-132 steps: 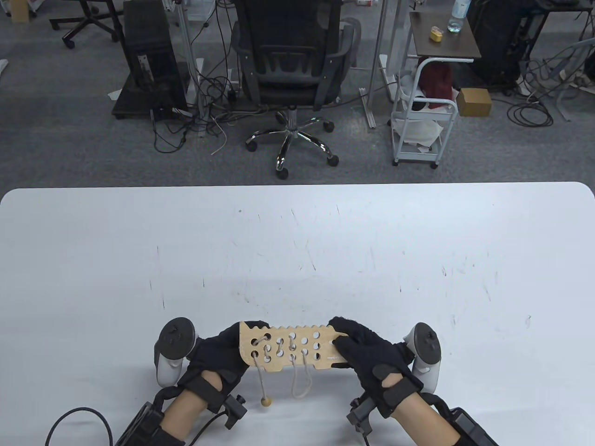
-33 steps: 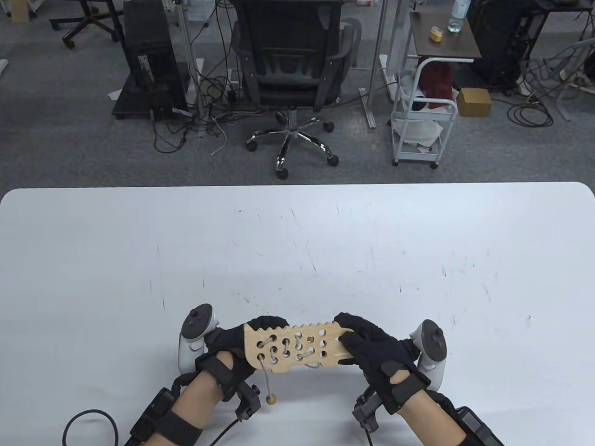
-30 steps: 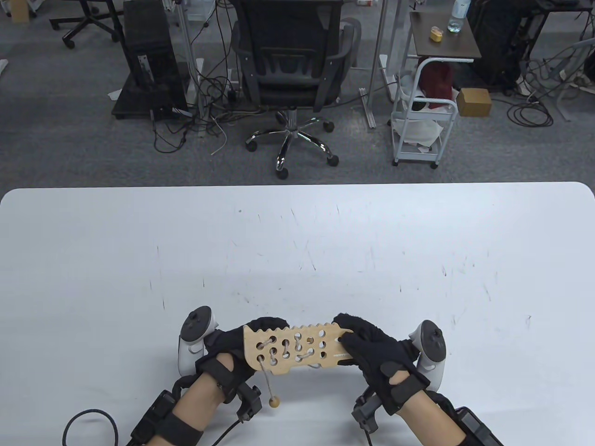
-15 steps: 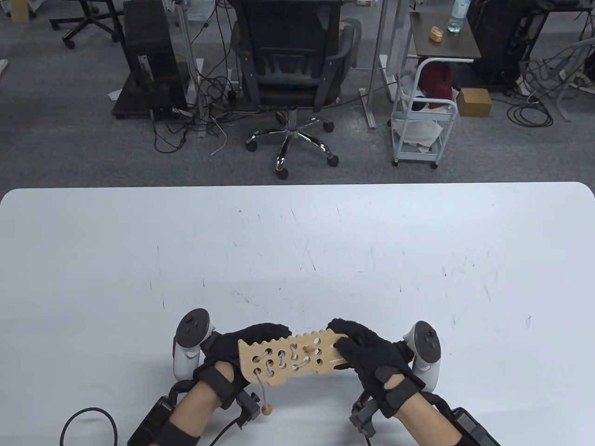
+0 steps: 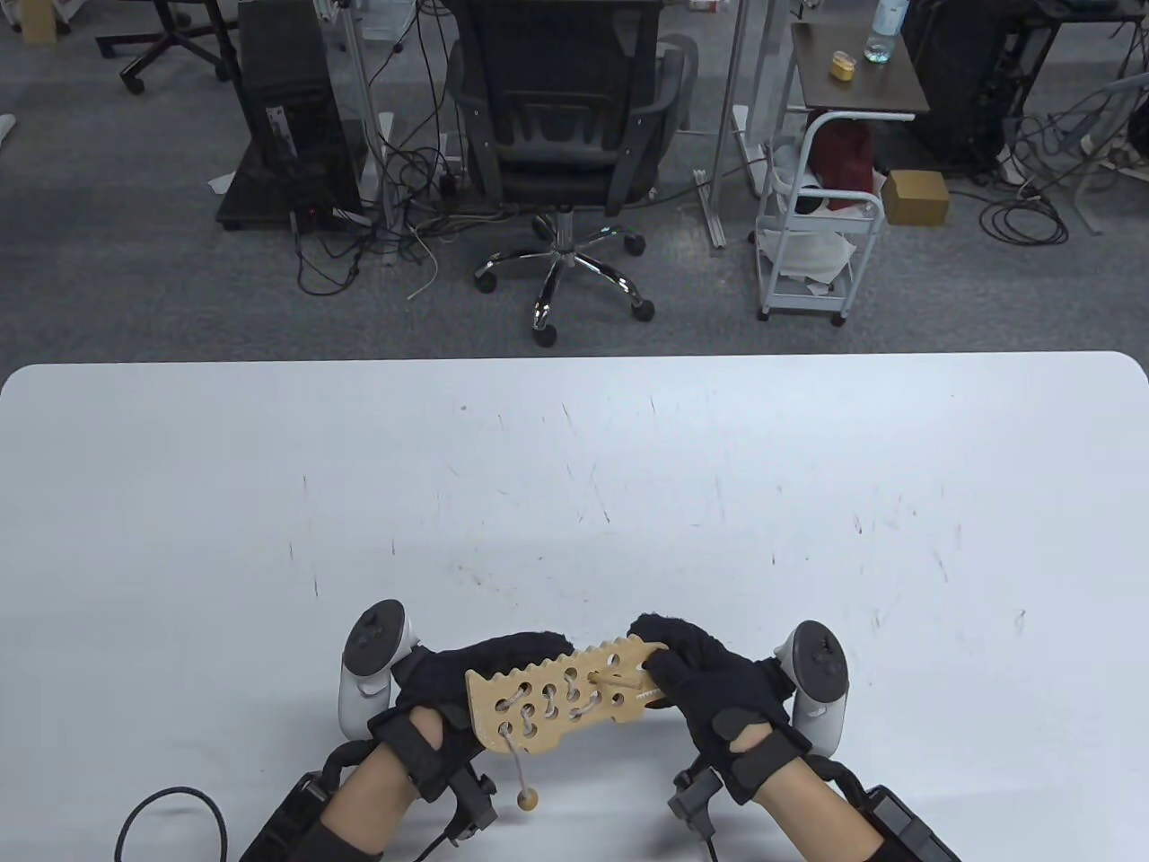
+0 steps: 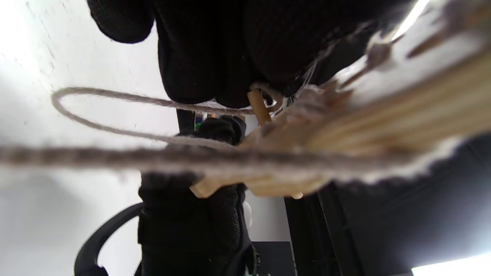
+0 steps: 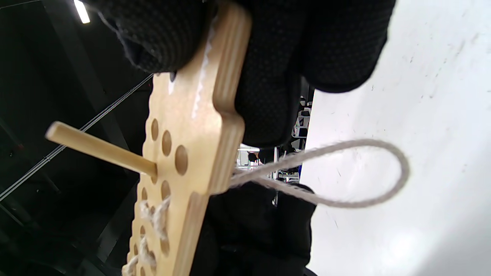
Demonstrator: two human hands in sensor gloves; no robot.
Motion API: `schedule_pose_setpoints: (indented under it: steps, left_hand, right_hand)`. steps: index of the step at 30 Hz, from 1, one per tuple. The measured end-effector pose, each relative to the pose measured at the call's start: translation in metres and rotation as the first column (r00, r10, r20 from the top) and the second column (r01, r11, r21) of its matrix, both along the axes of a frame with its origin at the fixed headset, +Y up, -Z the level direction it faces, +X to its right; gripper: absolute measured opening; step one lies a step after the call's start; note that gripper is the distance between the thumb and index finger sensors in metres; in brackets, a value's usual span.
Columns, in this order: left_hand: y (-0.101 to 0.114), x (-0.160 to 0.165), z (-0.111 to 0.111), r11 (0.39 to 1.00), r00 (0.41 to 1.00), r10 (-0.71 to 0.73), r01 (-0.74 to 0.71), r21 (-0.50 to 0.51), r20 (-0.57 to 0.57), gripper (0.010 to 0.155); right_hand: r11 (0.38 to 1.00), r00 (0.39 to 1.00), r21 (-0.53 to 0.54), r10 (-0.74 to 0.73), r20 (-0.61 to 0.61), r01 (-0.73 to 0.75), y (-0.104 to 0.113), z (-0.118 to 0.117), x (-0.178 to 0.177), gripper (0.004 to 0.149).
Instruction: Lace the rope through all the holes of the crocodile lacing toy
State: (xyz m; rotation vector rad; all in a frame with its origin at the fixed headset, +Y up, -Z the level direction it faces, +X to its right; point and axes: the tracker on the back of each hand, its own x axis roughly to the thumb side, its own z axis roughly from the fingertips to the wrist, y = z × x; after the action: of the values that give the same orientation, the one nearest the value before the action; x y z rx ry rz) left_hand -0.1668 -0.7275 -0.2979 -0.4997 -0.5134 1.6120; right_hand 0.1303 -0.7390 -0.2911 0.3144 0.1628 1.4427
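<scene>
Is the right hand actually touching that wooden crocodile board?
Touching. In the right wrist view, the right hand has gloved fingers clamped on both faces of the crocodile board.

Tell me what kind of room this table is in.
Likely an office or lab workspace: a black office chair on grey carpet, a computer tower with loose cables on the floor, and a white rolling cart beyond the white table.

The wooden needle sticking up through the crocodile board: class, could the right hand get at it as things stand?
Probably yes. The wooden needle pokes out of the crocodile board's top face with nothing covering it, beside the right hand. But that hand grips the board's end, so its fingers must let go first.
</scene>
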Motion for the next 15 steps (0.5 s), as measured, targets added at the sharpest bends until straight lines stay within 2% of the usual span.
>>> schedule_pose_setpoints:
  steps: [10, 15]
  left_hand:
    - [-0.013, 0.008, -0.001, 0.985, 0.988, 0.127, -0.116, -0.126, 0.083, 0.055]
    - [-0.017, 0.009, -0.004, 0.984, 0.984, 0.128, -0.111, -0.141, 0.122, 0.057]
  right_hand:
    - [0.992, 0.99, 0.048, 0.116, 0.075, -0.12, 0.0, 0.002, -0.002, 0.049]
    - [0.981, 0.981, 0.064, 0.18, 0.077, -0.185, 0.001, 0.003, -0.003, 0.05]
